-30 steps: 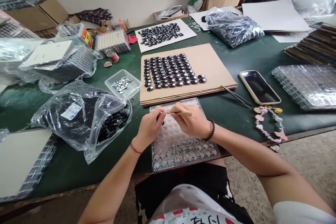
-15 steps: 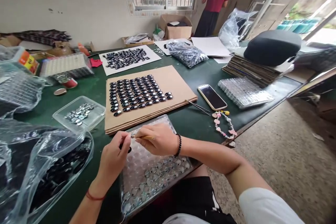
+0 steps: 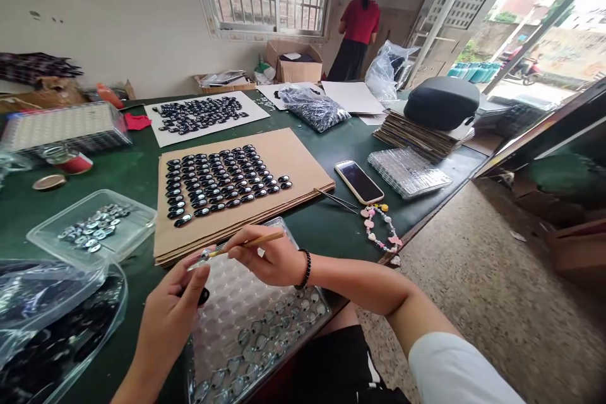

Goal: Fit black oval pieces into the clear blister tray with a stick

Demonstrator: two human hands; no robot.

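My left hand (image 3: pixel 173 303) pinches a small shiny piece (image 3: pixel 205 255) at its fingertips, and a black oval piece (image 3: pixel 203 296) shows below its thumb. My right hand (image 3: pixel 265 259) holds a thin wooden stick (image 3: pixel 260 240), whose tip touches the shiny piece. Both hands are above a clear plastic tray (image 3: pixel 231 309) with round pockets; its nearer rows hold glassy round pieces (image 3: pixel 260 342). Behind the tray, black oval pieces with shiny centres (image 3: pixel 215 180) stand in rows on brown cardboard (image 3: pixel 303 164).
A clear box of small metal pieces (image 3: pixel 35 233) and a plastic bag of black pieces (image 3: pixel 61 328) lie left. Tweezers (image 3: pixel 337 201), a phone (image 3: pixel 360 182), a bead strap (image 3: pixel 367 224) and stacked trays (image 3: pixel 409 172) are right. A person in red (image 3: pixel 360 20) stands behind.
The view has turned right. The wooden stick now points at the shiny piece and shows more of its length; the left hand has tilted, showing the piece at its fingertips.
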